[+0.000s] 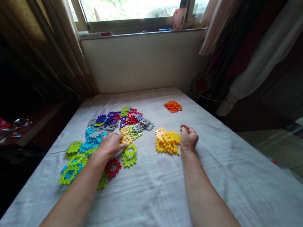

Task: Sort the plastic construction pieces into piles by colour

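My left hand (111, 144) reaches over the mixed pile, its fingertips touching yellow pieces (127, 139) at the pile's near right part. Blue pieces (92, 132), purple pieces (113, 117), grey pieces (146, 124) and lime green pieces (74, 147) lie around it. Nearer to me are a red square piece (113, 167) and green frame pieces (129, 156). My right hand (189, 137) is closed at the right edge of a separate yellow pile (168, 140); whatever its curled fingers hold, if anything, is hidden. Small orange pieces (173, 106) form a heap farther back.
The pieces lie on a white sheet (151, 208) reaching to the wall (145, 59) under a window. A brown curtain (62, 47) hangs at left, beside a dark shelf with glasses (21, 123). Clothes (263, 42) hang at right. A pink cup (179, 18) stands on the sill.
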The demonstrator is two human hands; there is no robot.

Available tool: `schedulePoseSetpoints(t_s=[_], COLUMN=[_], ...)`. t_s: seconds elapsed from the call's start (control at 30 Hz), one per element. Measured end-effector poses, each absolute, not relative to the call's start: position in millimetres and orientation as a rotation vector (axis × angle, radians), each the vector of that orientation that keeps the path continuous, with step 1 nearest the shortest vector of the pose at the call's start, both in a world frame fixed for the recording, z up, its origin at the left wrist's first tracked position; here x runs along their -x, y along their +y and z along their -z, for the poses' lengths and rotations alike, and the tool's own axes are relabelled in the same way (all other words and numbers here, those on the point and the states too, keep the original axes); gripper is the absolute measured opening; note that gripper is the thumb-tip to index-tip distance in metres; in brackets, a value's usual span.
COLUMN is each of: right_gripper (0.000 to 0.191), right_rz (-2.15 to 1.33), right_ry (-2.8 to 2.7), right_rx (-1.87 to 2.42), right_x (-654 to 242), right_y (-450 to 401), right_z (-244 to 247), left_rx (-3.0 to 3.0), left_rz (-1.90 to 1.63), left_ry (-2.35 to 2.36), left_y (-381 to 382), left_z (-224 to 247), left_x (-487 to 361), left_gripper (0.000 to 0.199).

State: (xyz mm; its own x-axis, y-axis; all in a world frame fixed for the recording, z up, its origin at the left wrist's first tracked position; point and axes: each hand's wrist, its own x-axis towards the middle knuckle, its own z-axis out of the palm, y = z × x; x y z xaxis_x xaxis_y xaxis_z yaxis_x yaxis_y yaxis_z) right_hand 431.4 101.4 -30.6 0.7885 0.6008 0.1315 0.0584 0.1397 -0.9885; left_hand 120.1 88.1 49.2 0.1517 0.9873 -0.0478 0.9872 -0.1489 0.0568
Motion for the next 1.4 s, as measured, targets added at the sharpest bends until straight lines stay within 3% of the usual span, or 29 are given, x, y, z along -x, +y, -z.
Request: schedulePoseSetpoints(t_s=[0.17,0.4,0.6,0.77,1.03,1.1,1.17,1.4], right_gripper=[0.03,0.033,0.034,0.032,0.032,0.033,0.033,0.031], right_rz=[-0.454,-0.451,-0.433,-0.419,-0.408,-0.407,-0.402,-0.382], right_ry=[-0.55,-0.567,-0.569,-0.59,-0.606,-0.616,-0.626,-0.635], right_rx=[1.367,1.39,1.397,1.386,1.403,1.399,1.398,1.407], right_x=[-431,-430,-430,-429,-429,-428,-428,-430], right_y=[100,100,102,102,102,101,101,101], right_z=[26,28,29,31,32,32,33,34], left_rx=[-2.237,-1.957,-1.979,-2.056,-2.154,-2.232,-2.215,-2.235], left_rz=[-0.121,-0.744,-0.678,-0.601,-0.318,0.181,0.36,0.449], left_ry=[2.07,1.68,1.539,1.567,2.007,2.183,2.179,2.122], left_y=[89,87,87,91,94,93,91,93], left_z=[-52,-63,-52,-52,-65,-67,-69,-74], left_x=[-117,-172,-260,-283,-166,-130,-106,-99], left_gripper=[0.028,0.021,0.018,0.023,0.037,0.048,0.051,0.049])
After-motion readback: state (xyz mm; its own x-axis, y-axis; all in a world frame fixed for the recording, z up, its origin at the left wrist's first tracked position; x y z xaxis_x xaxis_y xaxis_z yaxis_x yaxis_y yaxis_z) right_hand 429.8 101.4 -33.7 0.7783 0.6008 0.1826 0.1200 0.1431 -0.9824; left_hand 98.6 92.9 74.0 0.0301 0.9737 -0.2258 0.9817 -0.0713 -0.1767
